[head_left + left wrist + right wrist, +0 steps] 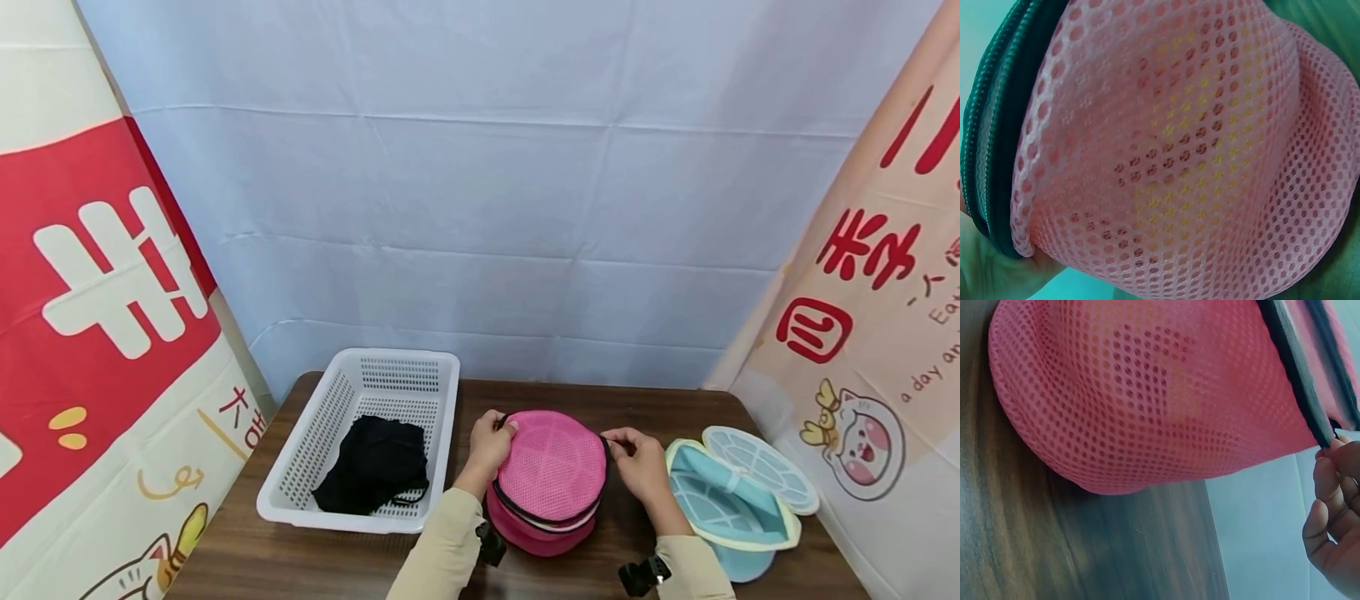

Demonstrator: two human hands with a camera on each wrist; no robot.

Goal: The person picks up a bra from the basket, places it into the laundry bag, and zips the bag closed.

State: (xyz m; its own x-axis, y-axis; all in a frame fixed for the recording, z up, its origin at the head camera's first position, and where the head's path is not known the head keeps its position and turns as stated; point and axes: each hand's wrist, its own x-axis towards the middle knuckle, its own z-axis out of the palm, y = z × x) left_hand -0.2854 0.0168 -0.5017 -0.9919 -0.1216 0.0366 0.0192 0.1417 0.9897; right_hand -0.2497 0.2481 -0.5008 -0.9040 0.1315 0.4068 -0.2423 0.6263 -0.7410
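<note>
A round pink mesh laundry bag (pixel 551 467) stands on the table between both hands, a black zipper (pixel 1291 369) running around its rim. The zipper is partly apart at the front, where a pale strip shows. At the rim's left side, my left hand (pixel 489 450) grips the edge with thumb and fingers. Opposite it, my right hand (pixel 641 465) pinches the zipper edge between thumb and fingertip; a small dark tab shows there in the right wrist view. Through the mesh (pixel 1179 144), yellow and dark patches of something inside are visible, its kind unclear.
To the left stands a white plastic basket (pixel 357 523) with a folded black cloth item (pixel 375 462) in it. A light-blue mesh bag (pixel 738 558) with pale yellow trim sits at the right, its lid folded back. Behind the brown table (pixel 637 408) hangs a pale blue curtain (pixel 480 208).
</note>
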